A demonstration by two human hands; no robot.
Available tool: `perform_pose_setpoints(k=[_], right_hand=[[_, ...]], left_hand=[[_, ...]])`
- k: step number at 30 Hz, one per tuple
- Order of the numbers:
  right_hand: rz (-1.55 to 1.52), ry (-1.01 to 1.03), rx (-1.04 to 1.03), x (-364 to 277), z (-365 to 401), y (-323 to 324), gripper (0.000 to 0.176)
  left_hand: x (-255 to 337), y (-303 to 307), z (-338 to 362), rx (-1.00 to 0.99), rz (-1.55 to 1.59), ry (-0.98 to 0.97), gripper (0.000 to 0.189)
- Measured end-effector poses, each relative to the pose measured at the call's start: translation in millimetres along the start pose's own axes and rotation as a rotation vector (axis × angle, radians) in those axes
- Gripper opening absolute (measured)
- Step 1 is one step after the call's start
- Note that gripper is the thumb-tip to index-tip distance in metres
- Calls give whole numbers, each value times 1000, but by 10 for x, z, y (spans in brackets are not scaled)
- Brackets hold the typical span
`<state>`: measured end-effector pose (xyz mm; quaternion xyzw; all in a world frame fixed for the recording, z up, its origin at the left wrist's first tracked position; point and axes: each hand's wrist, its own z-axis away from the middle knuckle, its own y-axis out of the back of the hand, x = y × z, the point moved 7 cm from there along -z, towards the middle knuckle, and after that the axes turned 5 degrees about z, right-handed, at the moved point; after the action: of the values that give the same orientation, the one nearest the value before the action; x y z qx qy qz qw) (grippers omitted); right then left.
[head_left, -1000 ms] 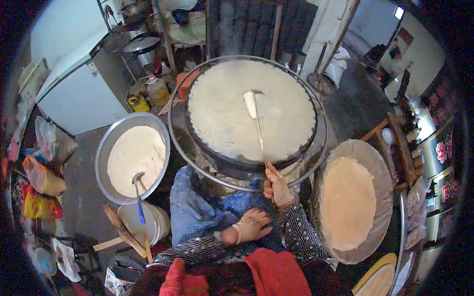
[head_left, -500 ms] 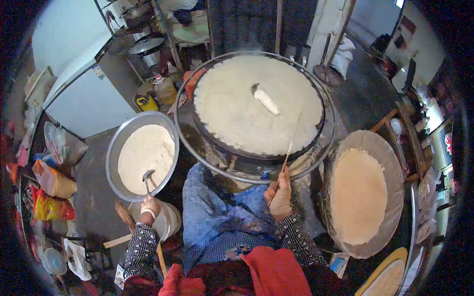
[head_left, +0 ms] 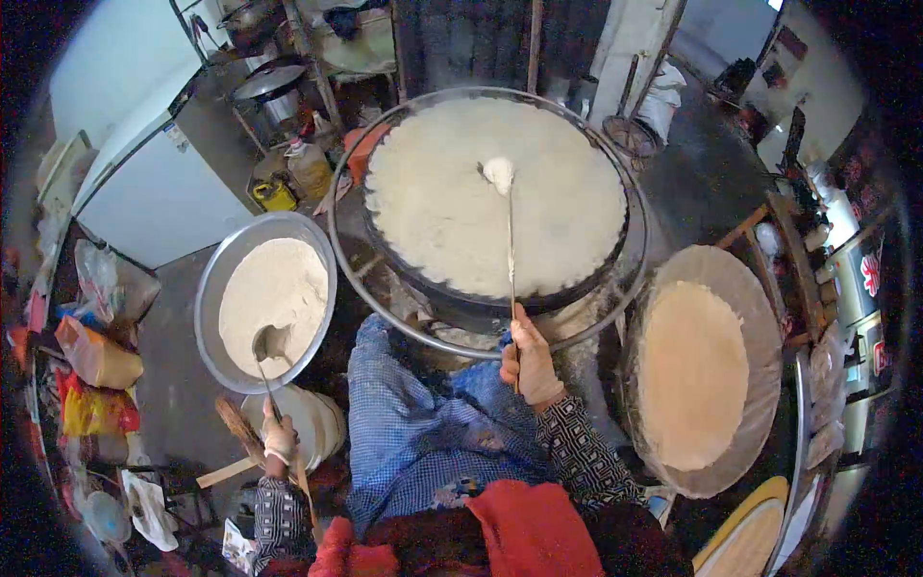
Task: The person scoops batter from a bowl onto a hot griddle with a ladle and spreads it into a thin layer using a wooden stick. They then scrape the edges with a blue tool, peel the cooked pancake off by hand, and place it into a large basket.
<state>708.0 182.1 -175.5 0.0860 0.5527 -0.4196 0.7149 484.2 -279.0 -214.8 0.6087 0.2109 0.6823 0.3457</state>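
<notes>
My left hand (head_left: pixel 280 439) is closed round the handle of a metal ladle (head_left: pixel 272 342). The ladle's bowl rests in pale batter (head_left: pixel 274 293) inside a wide metal basin (head_left: pixel 204 322). My right hand (head_left: pixel 532 361) grips a long thin spatula (head_left: pixel 511 245), which reaches out over a big round griddle (head_left: pixel 615 264). A thin pale layer of batter (head_left: pixel 433 212) covers the griddle nearly to its rim. At the spatula's far end sits a white lump of batter (head_left: pixel 498 175), with a small dark spot beside it.
A metal ring (head_left: pixel 351 269) surrounds the griddle. To my right stands a plastic-lined basket (head_left: pixel 769 385) with a stack of round tan sheets (head_left: pixel 694 375). Below the basin is a white bucket (head_left: pixel 322 423). A white chest freezer (head_left: pixel 159 197) and bottles (head_left: pixel 310 168) are at the left.
The spatula has swung left and its far end now meets the lump, which has moved up-left and become rounder. My left hand has drawn lower, and the ladle's bowl has turned.
</notes>
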Motion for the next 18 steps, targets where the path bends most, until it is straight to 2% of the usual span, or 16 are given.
perform_pose_setpoints(k=[1, 4, 6, 8, 9, 10, 12, 13, 16, 18], right_hand=[[5, 10, -24, -15, -16, -31, 51], [9, 5, -76, -42, -106, -116, 50], [7, -10, -94, -35, -122, -111, 50], [-247, -71, -80, -10, -146, -63, 48], [-234, 37, -78, -11, -109, -69, 47], [-236, 35, -80, 10, -56, -89, 47], [-395, 145, -23, -58, 85, -23, 51], [-365, 177, -62, -29, 137, 7, 53], [-292, 73, -31, 60, 275, 54, 55], [-295, 33, -15, 203, 272, 108, 55]], left_hand=[[57, 68, 79, 18, 4, -52, 66], [348, 253, 222, -43, 591, -28, 62], [775, 301, 216, -30, 688, 25, 62], [1349, 212, 231, -194, 1044, -77, 63], [1629, 131, 220, -253, 1072, -64, 63], [1896, 12, 198, -313, 1099, -47, 64], [2289, -359, 115, -441, 1142, -7, 64], [2561, -563, 94, -514, 1071, -67, 64], [3351, -1206, 5, -649, 822, -230, 67], [3589, -1658, -152, -612, 629, -326, 66]])
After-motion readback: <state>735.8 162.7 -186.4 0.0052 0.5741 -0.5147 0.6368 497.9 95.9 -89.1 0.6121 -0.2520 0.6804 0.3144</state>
